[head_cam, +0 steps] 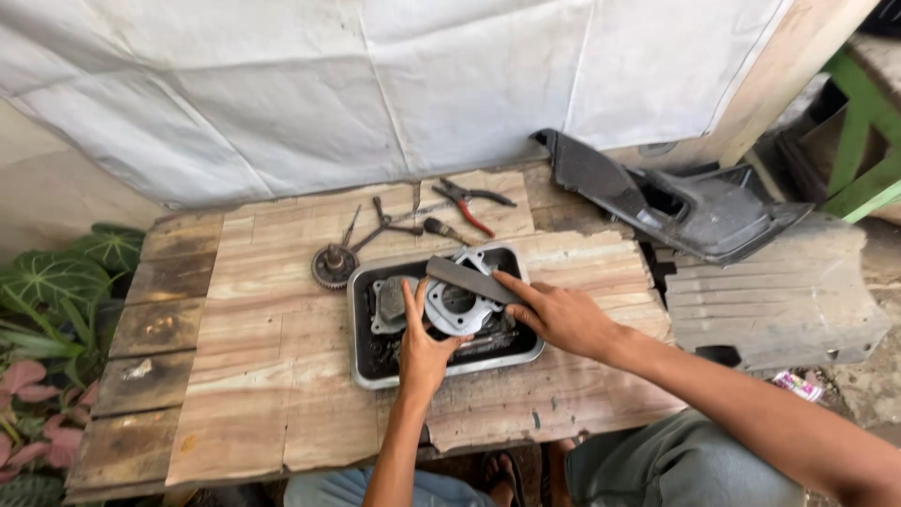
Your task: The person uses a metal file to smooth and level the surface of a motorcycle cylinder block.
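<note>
A metal tray (pixel 362 368) lies on a wooden table (pixel 263 376) and holds dirty engine parts. In it sits a round silver engine cylinder (pixel 452 306). My left hand (pixel 422 347) rests on the cylinder's near left side, fingers spread against it. A flat grey file (pixel 469 280) lies across the top of the cylinder, with my right hand (pixel 556 314) gripping its near end. A smaller grey metal part (pixel 387 302) lies in the tray left of the cylinder.
A toothed gear (pixel 333 266) lies beyond the tray's left corner. Red-handled pliers (pixel 469 202), a brush (pixel 441 228) and other hand tools lie at the table's far edge. Black plastic vehicle panels (pixel 676 202) and a grey panel (pixel 779 291) sit right. Plants (pixel 47 300) grow left.
</note>
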